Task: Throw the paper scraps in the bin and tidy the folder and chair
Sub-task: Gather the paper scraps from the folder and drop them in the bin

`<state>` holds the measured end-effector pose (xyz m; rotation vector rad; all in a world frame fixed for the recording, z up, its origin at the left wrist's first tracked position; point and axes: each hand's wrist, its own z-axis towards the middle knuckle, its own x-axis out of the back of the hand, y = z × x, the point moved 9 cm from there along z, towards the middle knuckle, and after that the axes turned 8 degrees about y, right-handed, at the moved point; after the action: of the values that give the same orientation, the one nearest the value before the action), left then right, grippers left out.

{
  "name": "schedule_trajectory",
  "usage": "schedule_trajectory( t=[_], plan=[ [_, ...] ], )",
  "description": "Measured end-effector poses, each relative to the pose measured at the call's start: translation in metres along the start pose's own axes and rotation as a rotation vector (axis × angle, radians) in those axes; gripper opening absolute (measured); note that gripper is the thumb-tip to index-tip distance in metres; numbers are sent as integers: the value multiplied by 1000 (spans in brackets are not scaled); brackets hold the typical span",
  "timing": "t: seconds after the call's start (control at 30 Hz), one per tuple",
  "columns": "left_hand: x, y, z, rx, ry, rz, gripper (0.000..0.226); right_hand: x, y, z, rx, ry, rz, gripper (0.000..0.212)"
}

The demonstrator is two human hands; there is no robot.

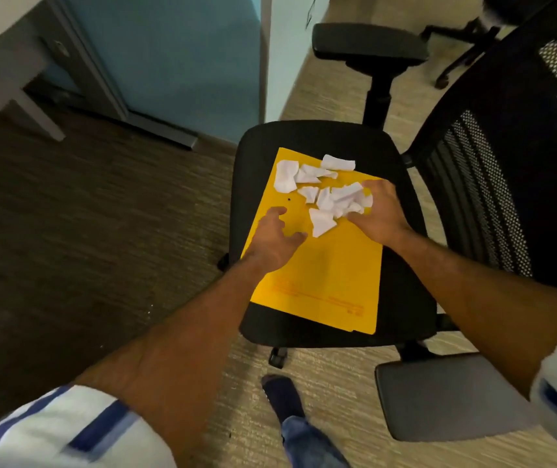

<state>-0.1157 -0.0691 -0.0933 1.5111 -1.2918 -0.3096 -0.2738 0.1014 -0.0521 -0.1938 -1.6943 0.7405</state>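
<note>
A yellow folder [324, 275] lies flat on the black seat of an office chair [307, 136]. Several torn white paper scraps [307, 177] are scattered over the folder's far half. My right hand [380, 216] rests at the folder's right edge, its fingers closed around a bunch of the scraps [344, 199]. My left hand [275, 239] hovers over the folder's left side with fingers spread, holding nothing, a short way from the nearest scrap [321, 222]. No bin is in view.
The chair's mesh back [506, 157] rises at the right, with armrests at the far side [368, 42] and near right [439, 396]. A desk leg [39, 113] and blue partition [176, 62] stand at the left. My foot [282, 396] is near the chair base.
</note>
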Motion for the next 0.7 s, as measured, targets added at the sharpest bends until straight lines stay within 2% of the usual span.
schedule_trajectory(
  t=[0.13,0.3,0.47,0.57,0.7],
  plan=[
    [-26,13,16,-41,-10,78,77,-2,5,27,-40,-33,20,79],
    [-49,20,25,-67,13,91,79,-17,11,40,-109,-114,26,79],
    [-54,19,25,9,81,-170,77,-34,18,27,-113,-204,17,68],
    [-53,15,20,27,106,-281,74,-39,19,13,-126,-204,148,56],
    [-56,0,14,169,79,-450,72,-52,17,-7,-232,-212,408,45]
  ],
)
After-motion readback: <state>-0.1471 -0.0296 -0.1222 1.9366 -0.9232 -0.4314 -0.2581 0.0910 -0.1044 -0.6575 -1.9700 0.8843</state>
